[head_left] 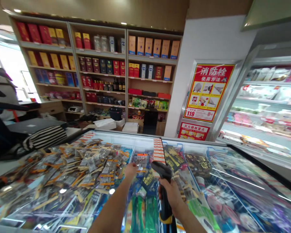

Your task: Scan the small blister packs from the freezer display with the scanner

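Note:
My right hand (169, 191) is wrapped round the grip of a black barcode scanner (162, 170) with a yellow band near its base. The scanner's head tilts toward the left. My left hand (131, 171) pinches the left edge of a small clear packet (142, 162) with orange bands, held above the chest freezer. Left of it, a large heap of similar orange-banded packets (92, 161) is spread over the freezer's glass top. Below my hands, through the opening, green packages (145, 210) and a black-and-gold package (148, 179) lie in the freezer.
A dark frame bar with a strip of orange-and-white labels (158, 150) divides the chest freezer. On the right, wire baskets hold ice cream tubs (213, 204). A striped bag (46, 137) lies at the left. Shelves of boxes (102, 66) and a refrigerated display (269, 113) stand behind.

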Available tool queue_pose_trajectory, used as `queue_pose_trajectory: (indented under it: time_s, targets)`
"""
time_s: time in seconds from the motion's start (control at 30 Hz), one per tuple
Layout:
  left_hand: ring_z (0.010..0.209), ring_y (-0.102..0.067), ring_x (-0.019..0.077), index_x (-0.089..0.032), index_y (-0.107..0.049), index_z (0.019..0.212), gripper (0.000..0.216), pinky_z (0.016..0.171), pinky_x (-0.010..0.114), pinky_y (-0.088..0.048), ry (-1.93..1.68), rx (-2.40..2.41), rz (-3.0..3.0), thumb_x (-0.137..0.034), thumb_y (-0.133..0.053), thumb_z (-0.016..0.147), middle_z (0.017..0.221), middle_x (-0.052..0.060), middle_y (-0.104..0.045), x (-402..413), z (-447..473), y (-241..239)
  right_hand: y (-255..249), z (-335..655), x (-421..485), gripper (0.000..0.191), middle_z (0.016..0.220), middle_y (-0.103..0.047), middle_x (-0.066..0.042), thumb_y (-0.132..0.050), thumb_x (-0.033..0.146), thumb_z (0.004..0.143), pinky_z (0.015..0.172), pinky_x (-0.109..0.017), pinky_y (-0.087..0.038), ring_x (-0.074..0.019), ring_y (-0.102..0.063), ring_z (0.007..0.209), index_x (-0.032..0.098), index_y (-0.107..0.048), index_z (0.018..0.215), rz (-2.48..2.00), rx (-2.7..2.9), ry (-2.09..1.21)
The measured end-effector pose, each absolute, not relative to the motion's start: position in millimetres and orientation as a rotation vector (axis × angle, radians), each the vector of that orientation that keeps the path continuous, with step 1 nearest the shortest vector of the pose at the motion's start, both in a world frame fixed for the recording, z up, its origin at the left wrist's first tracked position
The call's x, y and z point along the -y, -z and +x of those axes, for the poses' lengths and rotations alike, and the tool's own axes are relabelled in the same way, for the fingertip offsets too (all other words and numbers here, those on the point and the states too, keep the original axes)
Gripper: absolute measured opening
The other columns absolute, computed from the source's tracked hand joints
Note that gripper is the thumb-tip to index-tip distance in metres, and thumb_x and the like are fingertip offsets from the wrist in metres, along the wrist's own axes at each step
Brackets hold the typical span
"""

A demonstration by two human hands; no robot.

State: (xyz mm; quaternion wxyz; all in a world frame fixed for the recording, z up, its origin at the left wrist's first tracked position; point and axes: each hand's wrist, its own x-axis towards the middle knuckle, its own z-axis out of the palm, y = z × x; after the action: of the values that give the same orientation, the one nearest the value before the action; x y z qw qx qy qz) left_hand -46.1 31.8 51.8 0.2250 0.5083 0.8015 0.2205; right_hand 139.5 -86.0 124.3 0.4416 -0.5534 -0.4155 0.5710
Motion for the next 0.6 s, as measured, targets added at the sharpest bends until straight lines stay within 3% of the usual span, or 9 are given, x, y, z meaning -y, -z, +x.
queue_pose_trajectory:
  time_s: [0.3, 0.6]
  targets:
    - [0.091, -0.065, 0.0196, -0.02, -0.067, 0.08, 0.012, 0.068, 0.022, -0.044, -0.659, -2.317, 1.294, -0.02, -0.056, 0.074, 0.091, 0.006, -0.072, -25, -106, -59, -128, 100, 88, 0.035, 0.035, -0.047, 0.0, -0.052, 0.045, 0.066, 0.034, -0.021, -0.034, -0.0083, -0.039, 0.03, 0.016, -0.051, 0.047, -1.364, 1.05, -1.457]
    - [0.097, -0.064, 0.0245, -0.016, -0.066, 0.093, 0.024, 0.073, 0.028, -0.048, -0.563, -2.389, 1.197, -0.021, -0.049, 0.076, 0.101, 0.012, -0.07, -21, -168, -48, -109, 123, 71, 0.036, 0.035, -0.048, 0.0, -0.056, 0.048, 0.063, 0.033, -0.021, -0.034, -0.0089, -0.041, 0.031, 0.016, -0.052, 0.046, -1.437, 0.978, -1.285]
